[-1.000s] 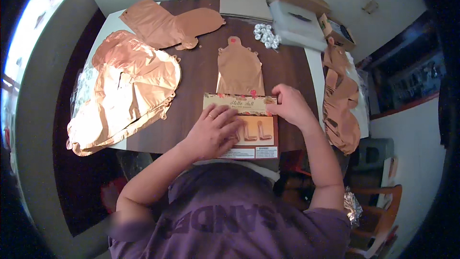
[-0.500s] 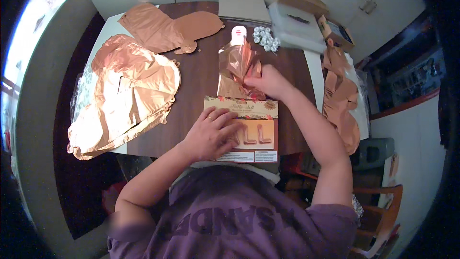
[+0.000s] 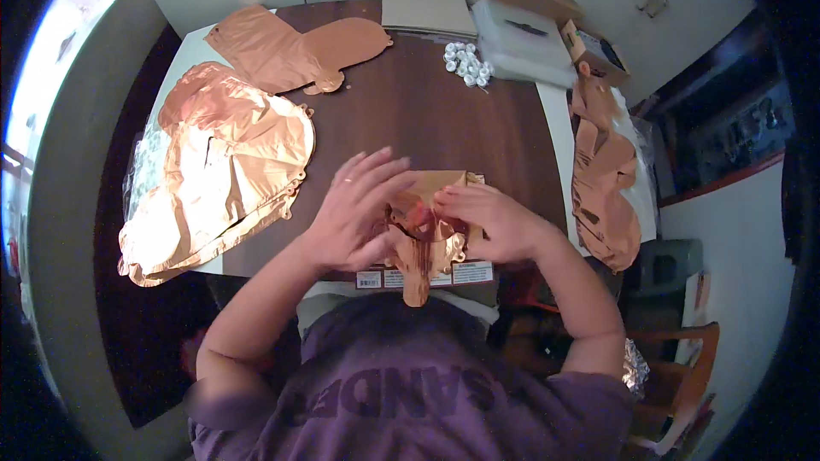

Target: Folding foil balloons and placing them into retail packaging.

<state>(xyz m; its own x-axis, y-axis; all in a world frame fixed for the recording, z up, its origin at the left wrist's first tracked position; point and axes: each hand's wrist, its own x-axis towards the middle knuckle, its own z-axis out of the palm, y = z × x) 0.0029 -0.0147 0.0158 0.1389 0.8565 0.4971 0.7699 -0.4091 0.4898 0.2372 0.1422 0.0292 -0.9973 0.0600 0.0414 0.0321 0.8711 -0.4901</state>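
A folded copper foil balloon [image 3: 417, 269] lies over the printed card package [image 3: 470, 277] at the table's near edge, hiding most of it. One narrow end of the foil hangs past the card towards me. My right hand [image 3: 500, 224] is closed on the balloon's upper right part, its fingertips pressed together on the foil. On the other side, my left hand [image 3: 354, 215] is open, with the fingers raised and spread. Its thumb is close to the foil's left edge; whether it touches I cannot tell.
Large flat copper foil balloons lie at the left [image 3: 243, 162], back left [image 3: 282, 55] and right edge [image 3: 605, 179] of the brown table [image 3: 401, 111]. A cluster of small silvery-white round pieces [image 3: 466, 65] sits at the back, beside a translucent plastic box [image 3: 525, 43] and an open cardboard box [image 3: 594, 47].
The foil balloon has come from beyond the card to lie over it, folded towards me. My right hand has moved nearer with it. My left hand has lifted off the card and opened.
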